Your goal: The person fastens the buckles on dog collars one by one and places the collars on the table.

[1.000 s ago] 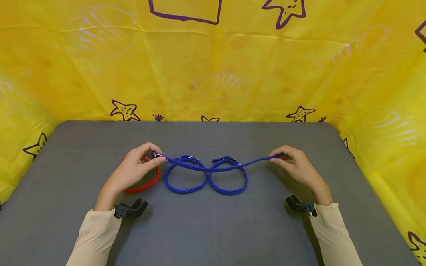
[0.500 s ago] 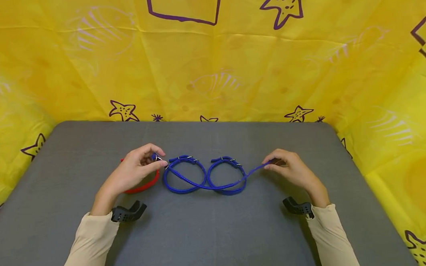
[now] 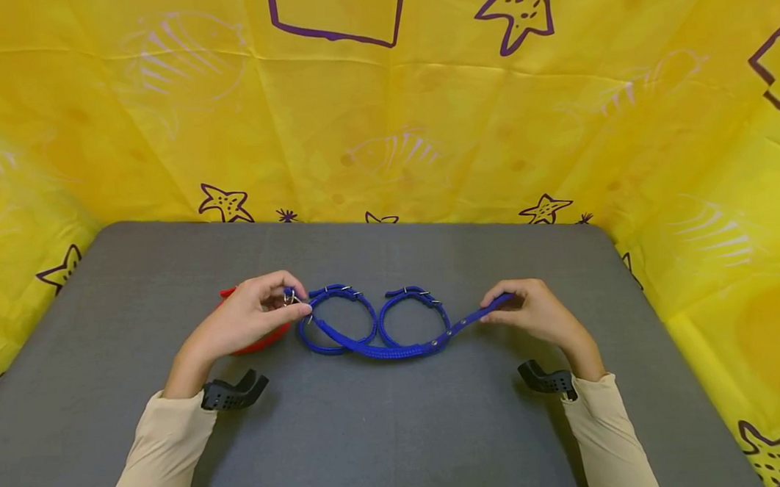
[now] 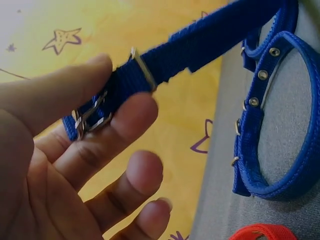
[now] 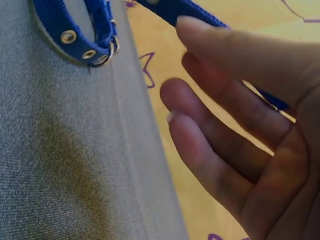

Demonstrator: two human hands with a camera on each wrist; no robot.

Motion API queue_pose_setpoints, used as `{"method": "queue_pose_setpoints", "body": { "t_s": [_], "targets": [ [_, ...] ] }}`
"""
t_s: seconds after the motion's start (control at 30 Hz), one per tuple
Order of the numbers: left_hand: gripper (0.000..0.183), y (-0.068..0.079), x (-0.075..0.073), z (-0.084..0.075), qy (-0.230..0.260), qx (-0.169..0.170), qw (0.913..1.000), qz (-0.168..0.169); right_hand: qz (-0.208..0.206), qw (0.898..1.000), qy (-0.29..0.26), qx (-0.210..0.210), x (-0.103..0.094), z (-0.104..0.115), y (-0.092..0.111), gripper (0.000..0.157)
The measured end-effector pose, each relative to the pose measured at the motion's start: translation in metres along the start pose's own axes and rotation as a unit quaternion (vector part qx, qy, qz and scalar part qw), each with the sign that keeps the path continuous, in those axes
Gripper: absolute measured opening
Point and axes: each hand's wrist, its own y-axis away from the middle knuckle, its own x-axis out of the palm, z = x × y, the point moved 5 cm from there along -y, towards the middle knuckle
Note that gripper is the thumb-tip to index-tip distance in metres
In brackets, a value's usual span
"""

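A blue pet collar (image 3: 389, 353) hangs unfastened in a shallow sag between the two hands. The left hand (image 3: 248, 313) pinches its metal buckle (image 4: 92, 117) end between thumb and fingers. Thumb and index finger of the right hand (image 3: 542, 313) pinch the other, eyeleted end, whose tip sticks out past them. Behind the sagging strap, two buckled blue collars lie side by side as loops on the table, the left one (image 3: 373, 319) and the right one (image 3: 419, 293). A red collar (image 3: 263, 343) lies partly hidden under the left hand.
All of this is on or above a grey cloth-covered table (image 3: 393, 434). Yellow patterned fabric (image 3: 382, 97) rises behind it and at both sides. Black camera mounts extend from both wrists.
The strap between the hands has sagged lower and turned its eyelets into view. The left hand has come slightly down; the right hand has moved inward and slightly down.
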Motion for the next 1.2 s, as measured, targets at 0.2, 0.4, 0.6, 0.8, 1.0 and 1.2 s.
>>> {"method": "queue_pose_setpoints", "body": {
  "t_s": [0.2,0.4,0.6,0.8,1.0,1.2],
  "targets": [
    [0.021,0.003,0.003,-0.005,0.013,0.004,0.9995,0.029,0.04,0.996,-0.078,-0.007,0.002,0.003,0.003,0.018],
    [0.022,0.002,0.009,-0.007,0.012,0.009,0.9986,0.052,0.072,0.986,-0.148,-0.027,0.009,0.007,0.002,0.023],
    [0.021,0.002,0.014,-0.007,-0.001,0.001,0.9975,0.071,0.089,0.98,-0.174,-0.022,0.015,0.013,0.001,0.025],
    [0.021,0.002,0.017,-0.006,-0.007,-0.006,0.9956,0.093,0.098,0.974,-0.204,-0.032,0.017,0.015,0.001,0.03],
    [0.026,0.001,0.02,-0.004,-0.011,-0.013,0.9936,0.111,0.124,0.952,-0.273,-0.066,0.024,0.02,-0.001,0.028],
    [0.027,0.0,0.021,-0.004,-0.012,-0.014,0.9937,0.11,0.137,0.936,-0.313,-0.088,0.03,0.024,-0.003,0.028]
  ]
}}
